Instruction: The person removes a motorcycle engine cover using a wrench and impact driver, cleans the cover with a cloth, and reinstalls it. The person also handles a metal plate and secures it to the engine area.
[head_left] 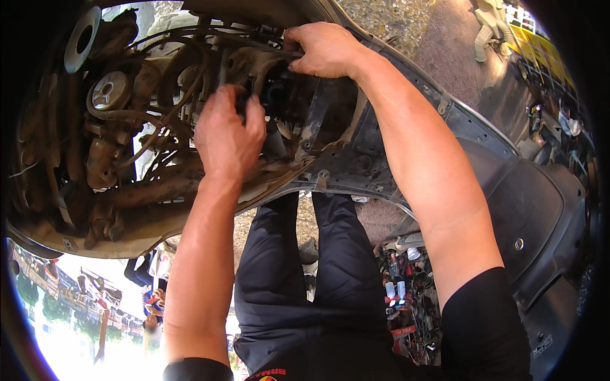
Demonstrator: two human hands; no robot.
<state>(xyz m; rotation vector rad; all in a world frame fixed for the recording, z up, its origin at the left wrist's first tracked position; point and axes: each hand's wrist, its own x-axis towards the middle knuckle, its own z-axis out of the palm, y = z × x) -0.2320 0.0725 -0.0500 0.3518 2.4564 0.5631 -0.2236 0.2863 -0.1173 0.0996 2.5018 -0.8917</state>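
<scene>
The dirty, exposed inside of a scooter body (143,190) lies across the upper left, with brown metal parts, hoses and cables. My left hand (229,136) is over its middle, slightly smeared by motion. Thumb and forefinger stand apart there, and nothing shows between them. Beside them is a dark opening with a black part (276,95) inside. My right hand (324,51) reaches in at the far rim of this opening, its fingers and thumb curled around a spot next to thin cables (219,28). What they grip is hidden.
Black body panels (362,162) extend to the right, up to a large dark panel (527,222). A box or pile of tools and parts (413,305) lies by my legs. Right of the scooter stands a yellow crate (540,54). Another person (152,301) is at the lower left.
</scene>
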